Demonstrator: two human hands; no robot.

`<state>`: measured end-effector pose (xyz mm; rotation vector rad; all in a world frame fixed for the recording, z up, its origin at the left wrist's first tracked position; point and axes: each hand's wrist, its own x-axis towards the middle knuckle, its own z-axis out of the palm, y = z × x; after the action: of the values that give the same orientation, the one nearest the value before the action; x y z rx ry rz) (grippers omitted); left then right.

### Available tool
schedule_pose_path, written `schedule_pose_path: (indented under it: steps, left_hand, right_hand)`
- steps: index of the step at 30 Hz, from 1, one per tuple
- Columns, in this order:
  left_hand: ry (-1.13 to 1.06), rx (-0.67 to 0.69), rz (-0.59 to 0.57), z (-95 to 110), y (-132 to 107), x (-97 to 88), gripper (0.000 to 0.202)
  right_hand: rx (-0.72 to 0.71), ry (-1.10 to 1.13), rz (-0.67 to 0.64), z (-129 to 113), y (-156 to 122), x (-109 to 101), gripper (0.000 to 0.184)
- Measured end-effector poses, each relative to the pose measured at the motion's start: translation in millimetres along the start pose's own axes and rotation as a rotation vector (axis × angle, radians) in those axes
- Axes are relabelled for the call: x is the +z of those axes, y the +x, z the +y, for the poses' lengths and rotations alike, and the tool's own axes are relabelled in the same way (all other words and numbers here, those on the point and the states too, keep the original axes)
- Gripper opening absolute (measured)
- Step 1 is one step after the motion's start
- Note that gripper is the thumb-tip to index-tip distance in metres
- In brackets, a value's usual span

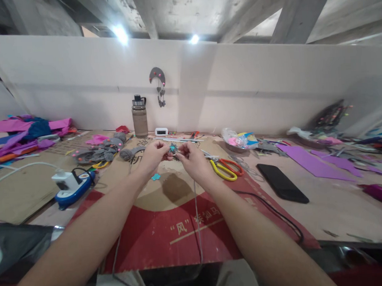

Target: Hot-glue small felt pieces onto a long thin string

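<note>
**Tight Pinch on a Tiny Piece Leaves Little Margin**

A small grey-and-turquoise piece (173, 148) is held up between the left fingers (161, 147) and the right fingers (185, 150), above the cardboard sheet (150, 230) spread on the tabletop (319, 204). Its near side is pinched by the left fingers, almost closed; its opposite side appears to be gripped just as narrowly by the right ones. How its layers are joined cannot be told, since much of it is covered.

Because so little is exposed, the piece could be dropped, or its turquoise part pulled askew, if the two pinches are drawn apart unevenly. Below the left fingers, a loose turquoise cutout (155, 177) could be brushed away or creased if they are lowered carelessly. Just beyond the right fingers, the scissors (226, 168) could be knocked by a sideways sweep. Below those same fingers, a thin grey cord (197, 219) is left hanging and could be snagged if it is crossed.
</note>
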<state>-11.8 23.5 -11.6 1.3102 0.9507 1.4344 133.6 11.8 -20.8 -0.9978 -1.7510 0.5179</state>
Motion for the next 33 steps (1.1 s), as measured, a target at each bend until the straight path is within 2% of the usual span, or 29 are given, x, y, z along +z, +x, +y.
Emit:
schedule_pose_path:
  steps: [2,11,20,29,33]
  left_hand:
    - [-0.024,0.003,0.001,-1.1,0.3,0.7,0.019]
    - [-0.032,0.002,0.036,-4.2,-0.1,5.4,0.02]
    - [-0.123,-0.029,0.026,-1.8,-2.7,8.4,0.02]
    - [-0.209,0.039,-0.046,-5.7,-3.1,11.6,0.016]
    - [-0.231,-0.02,-0.136,-4.3,-2.2,7.6,0.016]
  right_hand:
    - [-0.004,-0.017,0.003,0.6,-0.2,-0.1,0.007]
    - [0.077,-0.054,0.019,-4.1,-2.1,0.2,0.022]
    - [0.17,-0.028,0.041,-2.4,-0.9,-0.8,0.024]
    - [0.238,0.074,0.099,11.7,3.9,3.7,0.023]
    - [0.21,0.091,0.053,16.8,7.2,1.9,0.023]
